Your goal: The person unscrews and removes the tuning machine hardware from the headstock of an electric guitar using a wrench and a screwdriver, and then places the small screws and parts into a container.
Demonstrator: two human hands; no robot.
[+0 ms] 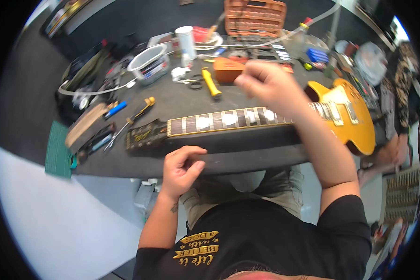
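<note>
An electric guitar with a gold body (366, 133) lies face up across the dark workbench, its neck (214, 121) pointing left to a black headstock (147, 134). Beside the bench's near edge, just below the headstock end of the neck, is my left hand (178, 171); its fingers are loosely curved, the thumb stands apart, and nothing shows between them. My right hand (268, 84) is raised over the upper part of the neck, slightly blurred, with fingers curled in. Whatever it may hold is hidden. Right behind its fingertips sits an orange box (226, 70).
Beyond the neck lie a yellow-handled tool (211, 84), a clear plastic tub (149, 64), a white bottle (185, 42) and an open orange tool case (254, 18). Left of the headstock are a screwdriver (143, 108) and a green mat (57, 151). Another person's arm (389, 154) shows at right.
</note>
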